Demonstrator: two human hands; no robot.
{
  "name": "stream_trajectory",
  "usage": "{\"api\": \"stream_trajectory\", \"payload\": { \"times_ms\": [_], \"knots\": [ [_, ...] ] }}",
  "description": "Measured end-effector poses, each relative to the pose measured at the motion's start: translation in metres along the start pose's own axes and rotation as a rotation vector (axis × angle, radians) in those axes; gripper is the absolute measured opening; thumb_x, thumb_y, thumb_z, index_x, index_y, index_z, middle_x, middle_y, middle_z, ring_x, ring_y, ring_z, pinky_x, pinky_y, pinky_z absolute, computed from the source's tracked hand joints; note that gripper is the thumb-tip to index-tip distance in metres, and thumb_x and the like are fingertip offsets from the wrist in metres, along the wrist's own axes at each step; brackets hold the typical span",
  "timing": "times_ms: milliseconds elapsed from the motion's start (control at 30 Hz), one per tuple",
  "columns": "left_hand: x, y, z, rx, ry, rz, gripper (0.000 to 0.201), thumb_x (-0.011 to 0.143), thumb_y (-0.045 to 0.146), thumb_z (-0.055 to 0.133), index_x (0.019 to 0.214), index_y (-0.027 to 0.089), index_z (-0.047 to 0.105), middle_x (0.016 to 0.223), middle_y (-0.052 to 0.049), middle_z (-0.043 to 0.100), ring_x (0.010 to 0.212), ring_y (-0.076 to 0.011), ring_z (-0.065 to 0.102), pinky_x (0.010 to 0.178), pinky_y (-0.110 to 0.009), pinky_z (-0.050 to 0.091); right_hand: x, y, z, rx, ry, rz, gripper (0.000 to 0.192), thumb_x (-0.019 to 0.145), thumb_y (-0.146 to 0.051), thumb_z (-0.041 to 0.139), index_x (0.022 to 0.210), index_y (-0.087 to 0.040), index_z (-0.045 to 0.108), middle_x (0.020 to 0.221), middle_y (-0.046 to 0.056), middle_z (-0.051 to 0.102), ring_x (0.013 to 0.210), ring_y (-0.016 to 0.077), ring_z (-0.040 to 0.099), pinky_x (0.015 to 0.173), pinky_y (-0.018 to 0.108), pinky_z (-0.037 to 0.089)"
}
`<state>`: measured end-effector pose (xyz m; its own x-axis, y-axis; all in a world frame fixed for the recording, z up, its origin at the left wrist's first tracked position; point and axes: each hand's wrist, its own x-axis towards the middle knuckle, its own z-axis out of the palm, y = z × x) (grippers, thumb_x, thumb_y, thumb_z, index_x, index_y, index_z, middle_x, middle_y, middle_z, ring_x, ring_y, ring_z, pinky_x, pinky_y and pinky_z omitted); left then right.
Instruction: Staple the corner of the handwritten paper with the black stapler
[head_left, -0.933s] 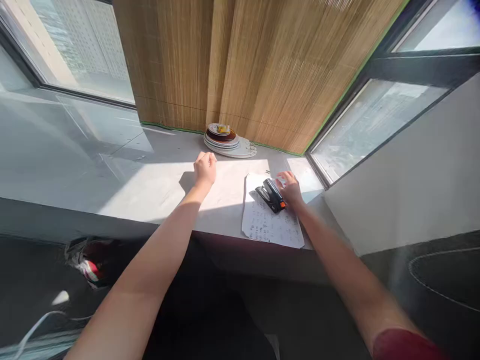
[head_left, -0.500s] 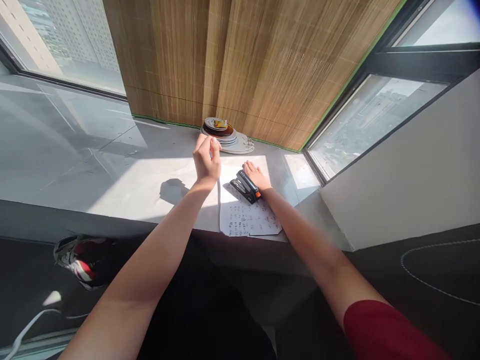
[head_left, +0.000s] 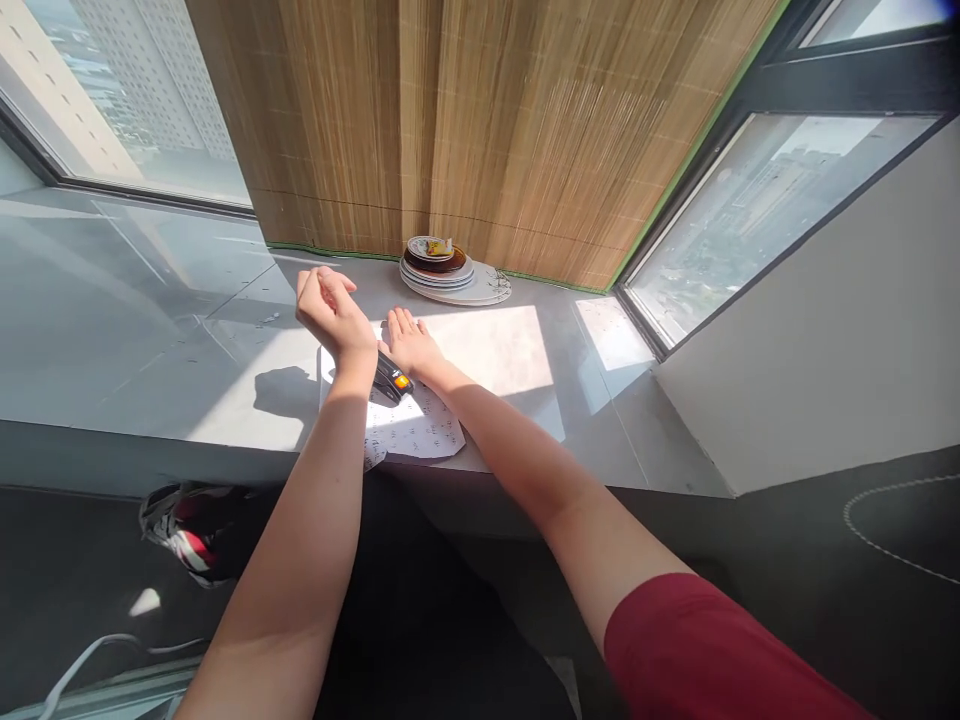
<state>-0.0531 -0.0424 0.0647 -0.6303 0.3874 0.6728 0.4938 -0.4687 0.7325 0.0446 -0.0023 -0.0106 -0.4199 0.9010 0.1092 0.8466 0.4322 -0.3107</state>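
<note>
Now right hand (head_left: 409, 345) rests flat beside stapler (head_left: 391, 379) on the paper (head_left: 412, 428), gripping nothing; left hand (head_left: 328, 310) hovers loosely curled, empty; paper looks unstapled.

Right hand (head_left: 409, 345) flat beside stapler (head_left: 391, 380) on paper (head_left: 416, 425).
</note>
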Motion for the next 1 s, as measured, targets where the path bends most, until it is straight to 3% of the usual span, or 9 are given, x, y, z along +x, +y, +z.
{"api": "stream_trajectory", "payload": {
  "times_ms": [100, 167, 367, 467, 600, 667, 733, 833, 1000],
  "knots": [
    [-0.01, 0.005, 0.002, -0.06, -0.045, -0.027, 0.036, 0.113, 0.018, 0.036, 0.083, 0.021, 0.057, 0.088, -0.003, 0.061, 0.089, -0.0178, 0.065, 0.087, -0.031, 0.054, -0.013, 0.024, -0.005, -0.028, 0.001, 0.052, 0.078, 0.117, -0.044, 0.037, 0.174, 0.004, 0.018, 0.185, 0.023, 0.013, 0.174, 0.0317, 0.011, 0.141, 0.05, 0.01],
    [-0.023, 0.008, 0.004, -0.05, -0.173, -0.085, 0.03, 0.108, 0.013, 0.039, 0.088, 0.021, 0.059, 0.091, -0.004, 0.065, 0.089, -0.0178, 0.066, 0.087, -0.03, 0.054, -0.028, 0.048, -0.011, -0.047, 0.004, 0.084, 0.078, 0.116, -0.045, 0.035, 0.174, 0.005, 0.02, 0.184, 0.023, 0.014, 0.174, 0.0324, 0.012, 0.141, 0.05, 0.01],
    [-0.084, 0.026, 0.001, 0.109, -0.849, -0.242, 0.031, 0.088, -0.001, 0.048, 0.089, 0.022, 0.068, 0.103, -0.007, 0.076, 0.103, -0.0227, 0.072, 0.098, -0.035, 0.055, -0.085, 0.113, -0.027, 0.044, 0.106, 0.229, 0.072, 0.111, -0.042, 0.043, 0.173, -0.007, 0.033, 0.183, 0.02, 0.027, 0.172, 0.0321, 0.021, 0.14, 0.052, 0.016],
    [-0.109, 0.036, -0.01, 0.068, -0.951, -0.277, 0.044, 0.091, 0.002, 0.047, 0.117, 0.026, 0.074, 0.115, -0.008, 0.079, 0.108, -0.0228, 0.074, 0.095, -0.033, 0.057, -0.1, 0.123, -0.035, 0.128, 0.221, 0.258, 0.065, 0.103, -0.035, 0.056, 0.162, -0.008, 0.051, 0.172, 0.023, 0.047, 0.166, 0.0354, 0.035, 0.137, 0.052, 0.025],
    [-0.123, 0.038, -0.024, 0.132, -1.112, -0.272, 0.062, 0.1, 0.011, 0.041, 0.158, 0.026, 0.054, 0.134, -0.013, 0.076, 0.117, -0.0273, 0.073, 0.097, -0.036, 0.055, -0.12, 0.114, -0.052, 0.204, 0.401, 0.222, 0.039, 0.105, -0.038, 0.048, 0.129, -0.018, 0.071, 0.132, 0.016, 0.075, 0.128, 0.0301, 0.067, 0.114, 0.046, 0.051],
    [-0.125, 0.036, -0.027, 0.179, -1.118, -0.26, 0.06, 0.103, 0.015, 0.04, 0.16, 0.024, 0.052, 0.141, -0.016, 0.073, 0.122, -0.0295, 0.072, 0.098, -0.037, 0.054, -0.139, 0.106, -0.055, 0.263, 0.488, 0.197, 0.042, 0.11, -0.044, 0.037, 0.108, -0.021, 0.071, 0.104, 0.01, 0.075, 0.103, 0.0271, 0.069, 0.097, 0.042, 0.056],
    [-0.124, 0.033, -0.026, 0.21, -1.115, -0.263, 0.055, 0.104, 0.019, 0.042, 0.157, 0.023, 0.054, 0.141, -0.017, 0.073, 0.124, -0.0305, 0.072, 0.099, -0.036, 0.054, -0.162, 0.099, -0.051, 0.376, 0.472, 0.07, 0.038, 0.105, -0.055, 0.048, 0.098, -0.023, 0.067, 0.092, 0.005, 0.071, 0.086, 0.0242, 0.065, 0.08, 0.037, 0.054],
    [-0.123, 0.028, -0.021, 0.207, -1.12, -0.247, 0.053, 0.102, 0.019, 0.043, 0.153, 0.021, 0.057, 0.14, -0.017, 0.074, 0.127, -0.0301, 0.07, 0.103, -0.036, 0.053, -0.188, 0.096, -0.04, 0.377, 0.38, -0.089, 0.034, 0.083, -0.05, 0.079, 0.101, -0.024, 0.067, 0.099, 0.004, 0.07, 0.087, 0.0244, 0.064, 0.08, 0.036, 0.052],
    [-0.119, 0.026, -0.02, 0.182, -1.153, -0.224, 0.059, 0.1, 0.018, 0.04, 0.157, 0.021, 0.057, 0.158, -0.015, 0.063, 0.148, -0.0272, 0.059, 0.114, -0.035, 0.049, -0.196, 0.113, -0.04, 0.486, 0.452, 0.042, 0.027, 0.074, -0.024, 0.071, 0.101, -0.025, 0.073, 0.1, 0.004, 0.075, 0.092, 0.0263, 0.068, 0.085, 0.039, 0.055]
  ]
}}
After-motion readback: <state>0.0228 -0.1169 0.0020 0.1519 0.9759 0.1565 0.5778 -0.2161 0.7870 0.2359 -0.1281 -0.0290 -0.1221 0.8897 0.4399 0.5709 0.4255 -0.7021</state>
